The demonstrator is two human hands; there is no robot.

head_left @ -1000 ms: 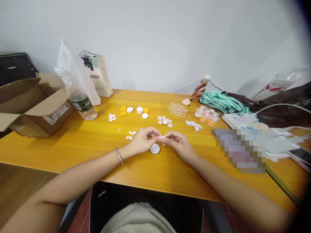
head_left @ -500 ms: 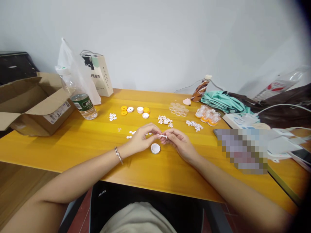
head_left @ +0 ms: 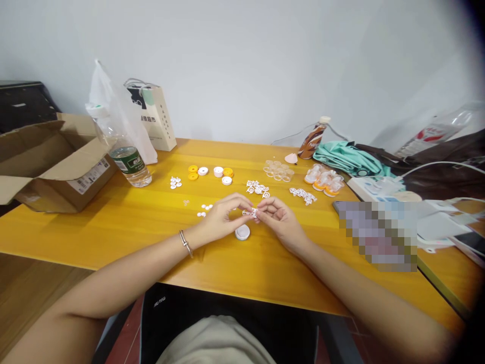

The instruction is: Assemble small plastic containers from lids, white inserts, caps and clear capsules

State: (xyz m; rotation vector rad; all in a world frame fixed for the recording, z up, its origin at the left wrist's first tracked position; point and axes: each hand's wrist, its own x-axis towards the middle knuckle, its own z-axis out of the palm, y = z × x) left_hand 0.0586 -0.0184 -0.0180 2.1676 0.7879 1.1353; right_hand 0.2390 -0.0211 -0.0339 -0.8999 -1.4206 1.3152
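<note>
Between my two hands is a small white openwork plastic piece (head_left: pixel 254 213). My left hand (head_left: pixel 229 215) pinches it from the left with thumb and fingertips. The fingertips of my right hand (head_left: pixel 279 218) close on its right side. Just below them on the table lies a round white cap-like part (head_left: pixel 242 232). Small white discs (head_left: pixel 205 210) sit beside and partly behind my left hand. Beyond my hands are a cluster of white wheel-like pieces (head_left: pixel 258 189) and a group of white openwork pieces (head_left: pixel 302 195).
Yellow and white round parts (head_left: pixel 193 173), clear rings (head_left: pixel 279 171) and orange-based clear parts (head_left: pixel 324 180) lie farther back. A water bottle (head_left: pixel 131 164) and cardboard box (head_left: pixel 71 167) stand left. At right are a brown bottle (head_left: pixel 312 139), green folded cloth (head_left: pixel 348 159) and power strip (head_left: pixel 373 188).
The white piece has been turned from nearly edge-on so its openwork face shows. My hands have shifted only slightly, and the fingers of my right hand have changed position.
</note>
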